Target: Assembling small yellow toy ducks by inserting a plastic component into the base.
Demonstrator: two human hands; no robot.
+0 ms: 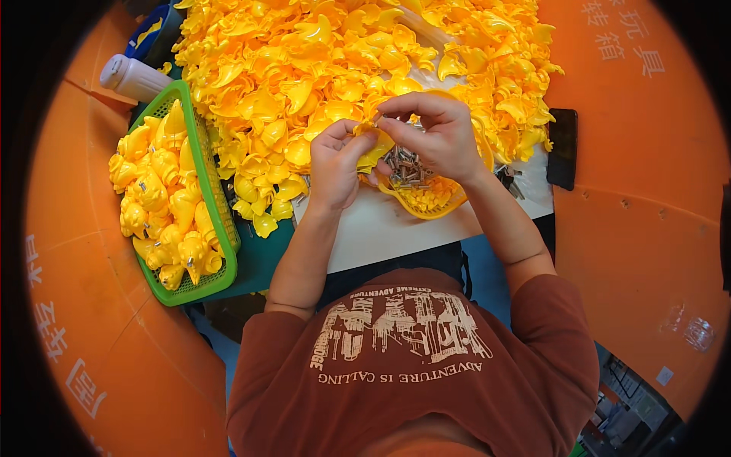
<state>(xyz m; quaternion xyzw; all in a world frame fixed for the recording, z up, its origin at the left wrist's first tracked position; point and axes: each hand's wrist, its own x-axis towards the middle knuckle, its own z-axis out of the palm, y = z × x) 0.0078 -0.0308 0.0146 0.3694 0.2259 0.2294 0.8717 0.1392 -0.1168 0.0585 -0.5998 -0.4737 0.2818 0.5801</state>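
My left hand [336, 169] is closed around a yellow plastic shell piece [368, 161], gripped between thumb and fingers. Thumb and forefinger of my right hand [445, 139] pinch together at the upper edge of that piece. Whatever they hold is too small to make out. Right below both hands sits a yellow basket [432, 214], partly covered by my right wrist. In it lie many small metal cylinders [411, 169] and a patch of small yellow parts [428, 196].
A big heap of curved yellow shells [259, 91] spreads over the far table. At left stands a green basket [226, 236] of joined yellow pieces [156, 194], with a pale bottle [133, 78] behind it. A dark phone-like slab [563, 148] lies right, beside orange panels [640, 228].
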